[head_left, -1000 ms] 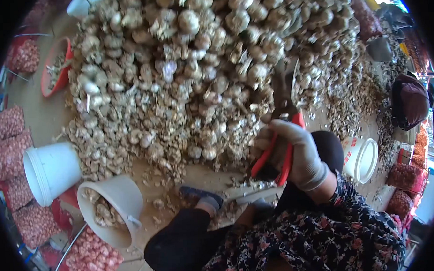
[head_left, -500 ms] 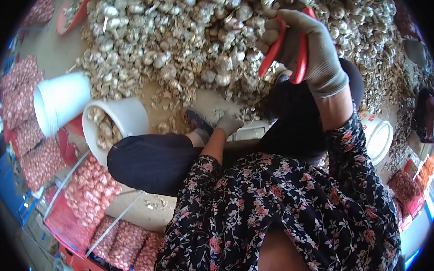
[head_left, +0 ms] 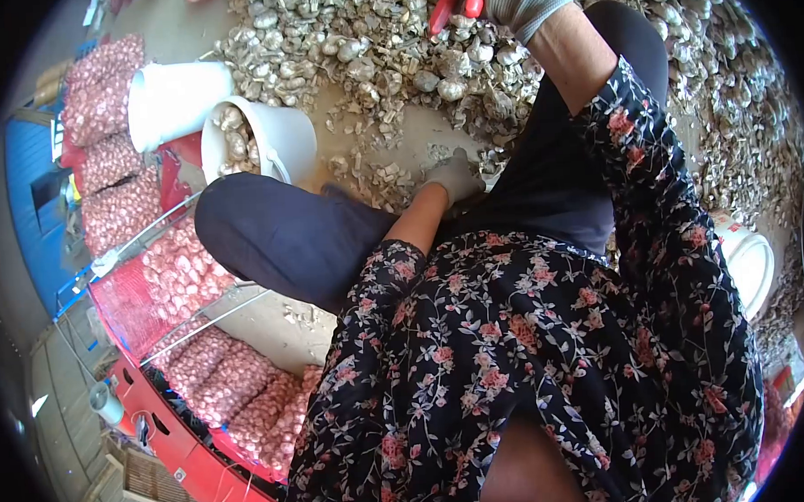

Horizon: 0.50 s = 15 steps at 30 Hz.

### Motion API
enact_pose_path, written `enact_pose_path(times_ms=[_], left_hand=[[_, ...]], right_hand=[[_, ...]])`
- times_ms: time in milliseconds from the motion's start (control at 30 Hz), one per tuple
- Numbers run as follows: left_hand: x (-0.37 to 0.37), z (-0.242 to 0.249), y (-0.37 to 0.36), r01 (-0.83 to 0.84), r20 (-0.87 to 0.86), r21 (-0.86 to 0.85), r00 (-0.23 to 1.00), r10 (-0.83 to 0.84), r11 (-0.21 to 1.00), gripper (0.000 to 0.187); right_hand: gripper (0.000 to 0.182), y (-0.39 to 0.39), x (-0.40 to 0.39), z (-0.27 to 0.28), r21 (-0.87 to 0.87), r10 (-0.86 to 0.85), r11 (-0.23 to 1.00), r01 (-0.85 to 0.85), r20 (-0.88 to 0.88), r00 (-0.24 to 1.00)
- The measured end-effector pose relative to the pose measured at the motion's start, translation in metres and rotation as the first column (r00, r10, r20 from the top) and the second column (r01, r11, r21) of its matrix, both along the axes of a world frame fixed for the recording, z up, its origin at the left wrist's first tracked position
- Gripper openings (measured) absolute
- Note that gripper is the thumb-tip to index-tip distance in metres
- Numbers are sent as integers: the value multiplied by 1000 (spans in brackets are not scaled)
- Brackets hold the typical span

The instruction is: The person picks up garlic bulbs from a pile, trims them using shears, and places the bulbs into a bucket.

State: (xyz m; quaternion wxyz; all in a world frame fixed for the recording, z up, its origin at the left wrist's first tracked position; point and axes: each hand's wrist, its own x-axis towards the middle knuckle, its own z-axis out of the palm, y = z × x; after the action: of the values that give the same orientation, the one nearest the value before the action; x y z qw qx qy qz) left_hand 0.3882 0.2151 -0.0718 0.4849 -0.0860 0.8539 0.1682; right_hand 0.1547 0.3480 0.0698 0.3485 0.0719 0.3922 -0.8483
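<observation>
My right hand [head_left: 518,2], in a grey-white glove, is at the top edge of the view, closed on red-handled cutters [head_left: 456,1]; the tool's jaws are out of view. Beyond it spreads a heap of garlic bulbs [head_left: 358,60]. My left hand [head_left: 455,177], also gloved, is low between my legs, near the floor and scattered husks. Its fingers are partly hidden and blurred, so what it touches cannot be made out.
At the left, a white bucket [head_left: 294,139] holding garlic lies tilted beside another white bucket [head_left: 180,99]. Red net sacks of garlic [head_left: 219,376] stand at lower left, some by a red metal frame [head_left: 196,475]. A white bucket [head_left: 749,272] is at the right.
The view has shifted, and the heap and my right hand with the cutters now sit higher in it. My left hand has turned and moved slightly right.
</observation>
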Motion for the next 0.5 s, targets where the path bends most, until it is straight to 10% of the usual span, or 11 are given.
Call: enact_pose_path(times_ms=[67,133,233,300,367,433,500], left_hand=[[-3,5,-2,-53,19,66,998,52,996,67],[1,1,-5,-67,-6,75,998,67,995,68],[-1,-2,-6,-95,-124,111,986,109,989,63],[-10,-1,-9,-106,-217,136,967,134,985,59],[-28,3,-15,-323,-336,632,704,625,704,53],[-61,32,-17,-260,-32,944,544,839,205,46],[-81,66,-26,-186,44,981,454,890,46,54]], right_hand=[[33,4,2,15,121,-268,959,255,100,958],[34,31,-8,-4,-224,12,974,-14,-13,1000],[33,36,5,10,87,-277,957,276,-1,961],[29,46,8,3,108,-119,986,129,-89,989],[27,45,26,15,300,6,952,64,-227,974],[28,49,53,31,623,257,782,-18,-296,920],[24,42,76,1,761,370,556,335,-587,720]])
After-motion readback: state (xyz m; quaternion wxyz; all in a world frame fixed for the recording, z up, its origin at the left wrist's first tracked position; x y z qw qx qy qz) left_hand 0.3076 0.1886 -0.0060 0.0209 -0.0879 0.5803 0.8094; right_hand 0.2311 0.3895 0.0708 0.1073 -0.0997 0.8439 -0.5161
